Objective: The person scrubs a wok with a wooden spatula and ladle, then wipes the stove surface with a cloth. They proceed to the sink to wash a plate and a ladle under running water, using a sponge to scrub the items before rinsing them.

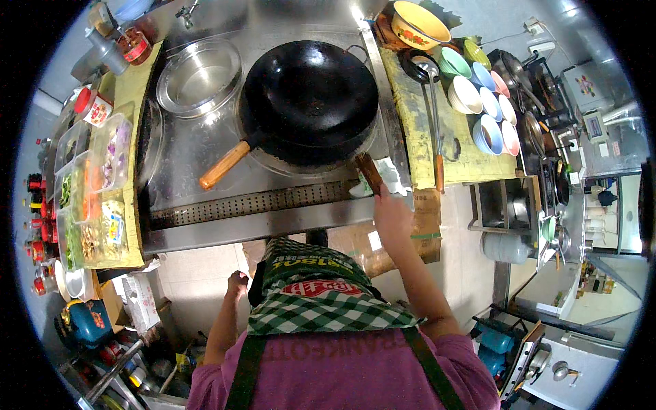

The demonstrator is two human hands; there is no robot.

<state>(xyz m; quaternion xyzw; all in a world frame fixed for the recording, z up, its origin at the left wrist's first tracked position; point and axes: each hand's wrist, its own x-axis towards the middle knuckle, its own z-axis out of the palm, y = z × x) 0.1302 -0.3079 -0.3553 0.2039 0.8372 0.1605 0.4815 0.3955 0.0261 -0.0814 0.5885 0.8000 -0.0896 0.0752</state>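
Note:
My right hand (393, 220) grips a brown bamboo wok brush (371, 172) by its lower end, over the front right corner of the steel stove top (205, 146). A crumpled white and green cloth or paper (390, 171) lies beside and partly under the brush. My left hand (237, 283) hangs low by my left side, away from the stove; its fingers look curled, and the palm is hidden. Before me a black wok (310, 97) sits on the burner, its wooden handle (224, 165) pointing to the front left. No food shows inside it.
A steel basin (200, 79) stands left of the wok. Plastic tubs of cut vegetables (110, 154) line the left counter. On the right yellow board (412, 125) are a long-handled ladle (434, 113), several colored bowls (489, 102) and a yellow enamel basin (420, 25). A perforated drain strip (256, 204) runs along the front.

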